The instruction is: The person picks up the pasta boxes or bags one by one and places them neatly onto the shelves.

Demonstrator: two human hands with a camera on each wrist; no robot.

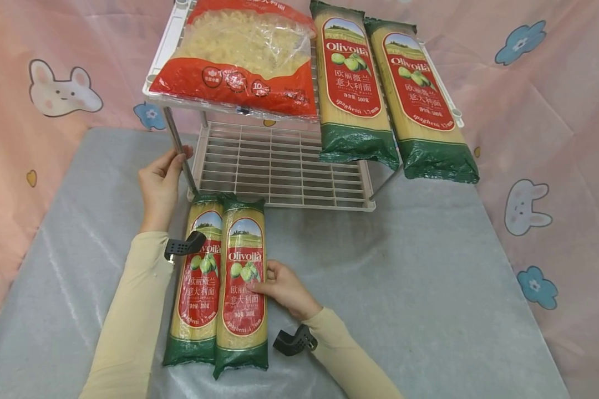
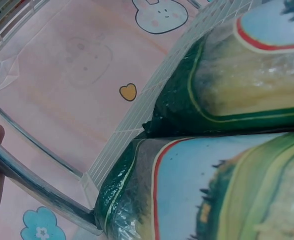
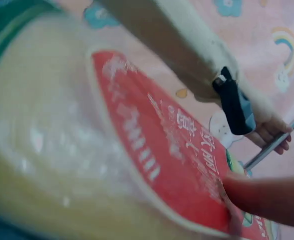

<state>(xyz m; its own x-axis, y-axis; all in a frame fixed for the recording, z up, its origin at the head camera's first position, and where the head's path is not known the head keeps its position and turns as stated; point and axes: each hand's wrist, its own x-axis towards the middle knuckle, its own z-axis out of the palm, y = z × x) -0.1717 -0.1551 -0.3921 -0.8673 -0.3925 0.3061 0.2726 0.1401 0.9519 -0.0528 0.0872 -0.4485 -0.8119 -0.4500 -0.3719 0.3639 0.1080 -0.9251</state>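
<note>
Two spaghetti packs with green ends and red labels stand side by side in front of a white two-tier rack. My right hand grips the right-hand spaghetti pack, thumb across its label and fingers round its right edge. The left-hand spaghetti pack lies close beside it, partly overlapped. With thumb and fingers, my left hand pinches the rack's front left metal post. In the left wrist view, the packs' upper ends are right at the lower shelf and the post.
On the rack's upper tier lie a red bag of short pasta and two more spaghetti packs, one in the middle and one at right, their ends jutting past the front edge. A grey cloth covers the table; a patterned pink curtain hangs behind.
</note>
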